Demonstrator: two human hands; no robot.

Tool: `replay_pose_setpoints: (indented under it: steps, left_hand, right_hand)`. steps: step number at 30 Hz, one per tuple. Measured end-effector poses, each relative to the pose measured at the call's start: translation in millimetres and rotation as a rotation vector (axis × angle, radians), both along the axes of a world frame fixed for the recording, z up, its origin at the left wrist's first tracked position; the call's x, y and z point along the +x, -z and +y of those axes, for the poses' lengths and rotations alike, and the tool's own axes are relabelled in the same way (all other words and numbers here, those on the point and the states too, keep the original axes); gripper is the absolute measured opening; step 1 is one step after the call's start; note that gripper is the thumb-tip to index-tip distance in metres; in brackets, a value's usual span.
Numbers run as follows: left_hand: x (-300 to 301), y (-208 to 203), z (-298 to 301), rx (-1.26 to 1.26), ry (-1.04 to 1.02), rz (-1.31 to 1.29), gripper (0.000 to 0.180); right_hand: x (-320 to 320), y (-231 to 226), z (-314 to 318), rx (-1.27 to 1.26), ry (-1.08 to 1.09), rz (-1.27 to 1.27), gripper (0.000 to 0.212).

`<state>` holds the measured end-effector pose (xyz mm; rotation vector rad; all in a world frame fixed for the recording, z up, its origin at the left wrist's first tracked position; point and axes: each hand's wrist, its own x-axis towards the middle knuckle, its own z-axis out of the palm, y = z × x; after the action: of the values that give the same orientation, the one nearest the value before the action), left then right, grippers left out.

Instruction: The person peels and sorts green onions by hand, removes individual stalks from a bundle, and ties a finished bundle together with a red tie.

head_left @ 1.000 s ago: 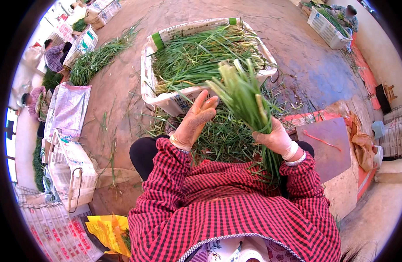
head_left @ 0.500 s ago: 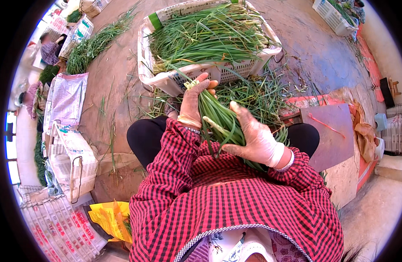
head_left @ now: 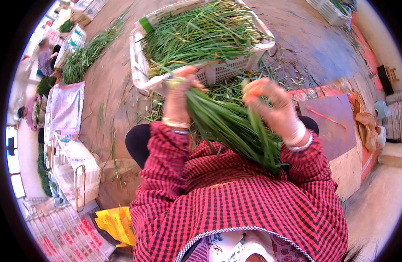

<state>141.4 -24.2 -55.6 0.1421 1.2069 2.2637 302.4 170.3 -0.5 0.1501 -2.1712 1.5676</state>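
My left hand, in a thin glove with bare fingertips, is closed round the pale root ends of a bunch of garlic chives. The long green leaves slant down across my lap to the right. My right hand, gloved likewise and somewhat blurred, is raised to the right of the bunch. Its fingers pinch the pale end of a few chive stalks, whose leaves hang down beside the others. Beyond my hands stands a white plastic crate piled with more chives.
Loose leaves litter the floor before the crate. To the right lie a dark board and red sheeting. At left are an overturned-looking white crate, a yellow bag, a heap of greens and people farther off.
My right hand has lifted off the bunch, moving up and right, and now pinches a few stalks apart from it. My left hand has shifted slightly left with the bunch.
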Motion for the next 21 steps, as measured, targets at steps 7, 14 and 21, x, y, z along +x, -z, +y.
replay_pose_setpoints:
  steps: [7, 14, 21]
  left_hand:
    - [-35.9, -78.3, -42.9, -0.375, -0.208, 0.479, 0.016]
    - [12.9, -71.9, 3.1, -0.304, 0.228, 0.462, 0.017]
    - [15.5, -42.6, 11.5, -0.225, 0.315, 0.546, 0.013]
  right_hand:
    - [-13.3, -23.0, 55.8, -0.355, -0.013, -0.398, 0.024]
    - [-46.2, -8.6, -16.2, -0.345, -0.145, -0.328, 0.012]
    - [-44.0, -16.7, -12.8, 0.639, -0.020, -0.099, 0.014]
